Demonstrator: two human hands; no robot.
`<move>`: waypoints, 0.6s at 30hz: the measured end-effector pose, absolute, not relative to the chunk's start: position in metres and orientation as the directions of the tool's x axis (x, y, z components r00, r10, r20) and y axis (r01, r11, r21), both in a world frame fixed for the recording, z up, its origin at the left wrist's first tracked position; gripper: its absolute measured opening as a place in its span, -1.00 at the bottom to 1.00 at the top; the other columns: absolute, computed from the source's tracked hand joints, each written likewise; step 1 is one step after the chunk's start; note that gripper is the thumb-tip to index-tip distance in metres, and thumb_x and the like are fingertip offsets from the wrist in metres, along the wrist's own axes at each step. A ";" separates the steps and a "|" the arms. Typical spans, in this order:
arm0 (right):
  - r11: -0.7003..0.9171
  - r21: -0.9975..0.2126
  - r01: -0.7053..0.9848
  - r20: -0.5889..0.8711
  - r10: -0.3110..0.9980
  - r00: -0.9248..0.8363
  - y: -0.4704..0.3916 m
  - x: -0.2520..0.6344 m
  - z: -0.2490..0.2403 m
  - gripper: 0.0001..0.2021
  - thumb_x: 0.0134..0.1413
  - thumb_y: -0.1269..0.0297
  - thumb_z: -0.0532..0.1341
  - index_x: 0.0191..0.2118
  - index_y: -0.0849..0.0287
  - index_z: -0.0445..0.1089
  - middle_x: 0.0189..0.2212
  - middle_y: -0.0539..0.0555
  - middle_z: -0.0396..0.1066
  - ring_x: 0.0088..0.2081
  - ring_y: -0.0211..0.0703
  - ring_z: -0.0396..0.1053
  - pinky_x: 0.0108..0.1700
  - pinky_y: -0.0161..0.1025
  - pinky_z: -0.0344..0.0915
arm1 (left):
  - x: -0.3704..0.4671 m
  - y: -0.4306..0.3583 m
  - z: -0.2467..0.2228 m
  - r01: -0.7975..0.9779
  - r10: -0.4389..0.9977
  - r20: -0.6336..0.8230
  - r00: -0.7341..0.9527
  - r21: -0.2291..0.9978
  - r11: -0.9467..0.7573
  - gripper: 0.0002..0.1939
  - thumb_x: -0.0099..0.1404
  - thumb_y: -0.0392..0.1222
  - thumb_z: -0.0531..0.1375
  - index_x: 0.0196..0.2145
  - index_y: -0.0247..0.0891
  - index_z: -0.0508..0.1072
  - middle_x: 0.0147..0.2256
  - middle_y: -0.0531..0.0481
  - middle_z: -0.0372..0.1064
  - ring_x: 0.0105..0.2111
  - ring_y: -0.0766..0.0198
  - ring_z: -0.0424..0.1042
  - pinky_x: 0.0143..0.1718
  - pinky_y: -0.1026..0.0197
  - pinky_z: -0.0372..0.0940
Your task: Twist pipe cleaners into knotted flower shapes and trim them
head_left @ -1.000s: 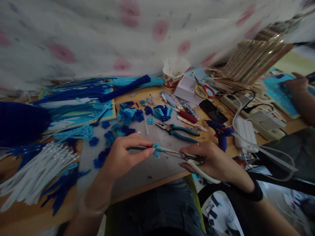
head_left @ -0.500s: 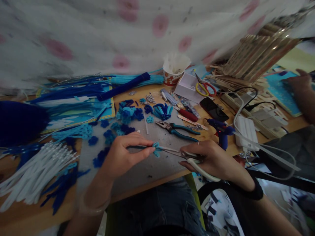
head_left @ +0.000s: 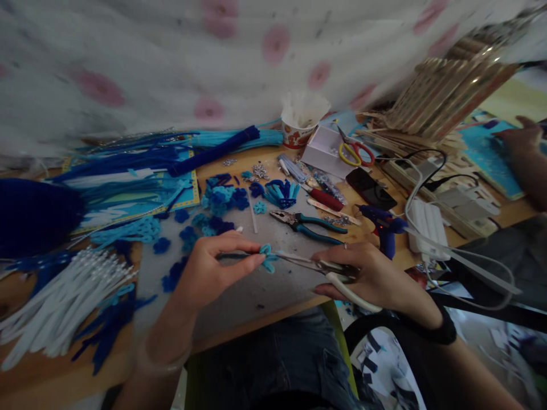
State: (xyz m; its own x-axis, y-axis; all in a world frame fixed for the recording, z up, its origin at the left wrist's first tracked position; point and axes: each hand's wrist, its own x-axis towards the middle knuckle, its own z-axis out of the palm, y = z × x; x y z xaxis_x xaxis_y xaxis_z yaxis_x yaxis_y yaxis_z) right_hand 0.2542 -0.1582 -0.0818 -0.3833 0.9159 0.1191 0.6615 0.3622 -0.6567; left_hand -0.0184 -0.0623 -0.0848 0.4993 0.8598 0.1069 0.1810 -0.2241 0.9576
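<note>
Light-blue fuzzy looped piece (head_left: 268, 261): small rounded loops at top, one short loop hanging below. Held above the near part of the grey mat (head_left: 239, 302). Left hand (head_left: 209, 265): grip pinching its left side, thumb and forefinger. Right hand (head_left: 370, 273): grip clenched round a slim-tipped metal tool with whitish handles (head_left: 301, 262), tips at the piece's right side.
</note>
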 end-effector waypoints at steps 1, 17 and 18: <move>0.348 -0.662 0.664 0.105 0.920 -0.377 -0.159 0.253 -0.080 -0.68 0.23 0.01 0.31 -0.17 0.21 0.55 -0.48 0.05 0.49 -0.51 -0.25 0.35 -0.45 -0.32 0.20 | -0.019 -0.062 -0.086 0.181 0.859 0.106 0.500 0.958 -0.224 -0.93 0.15 -0.25 0.39 -0.37 -0.13 0.69 -0.41 0.01 0.62 -0.37 0.20 0.56 -0.32 0.21 0.41; 0.321 -0.679 0.661 0.078 0.926 -0.369 -0.159 0.248 -0.083 -0.69 0.30 0.05 0.25 -0.28 0.24 0.50 -0.50 0.05 0.46 -0.49 -0.26 0.33 -0.43 -0.33 0.19 | -0.018 -0.064 -0.088 0.140 0.859 0.114 0.500 0.968 -0.210 -0.89 0.16 -0.30 0.39 -0.37 -0.08 0.69 -0.41 0.08 0.63 -0.37 0.27 0.54 -0.26 0.24 0.38; 0.323 -0.677 0.661 0.078 0.925 -0.373 -0.159 0.248 -0.083 -0.67 0.30 0.04 0.25 -0.30 0.24 0.50 -0.51 0.04 0.44 -0.50 -0.26 0.32 -0.44 -0.33 0.18 | -0.018 -0.064 -0.088 0.135 0.857 0.116 0.503 0.968 -0.210 -0.88 0.16 -0.30 0.39 -0.36 -0.08 0.69 -0.41 0.08 0.63 -0.37 0.27 0.54 -0.25 0.23 0.38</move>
State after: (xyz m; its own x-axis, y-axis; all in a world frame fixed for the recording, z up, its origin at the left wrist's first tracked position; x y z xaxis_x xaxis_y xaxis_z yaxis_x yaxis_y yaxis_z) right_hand 0.2484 -0.1595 -0.0835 -0.3727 0.9247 0.0776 0.6613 0.3234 -0.6769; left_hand -0.0180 -0.0638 -0.0877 0.5027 0.8566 0.1159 0.1349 -0.2102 0.9683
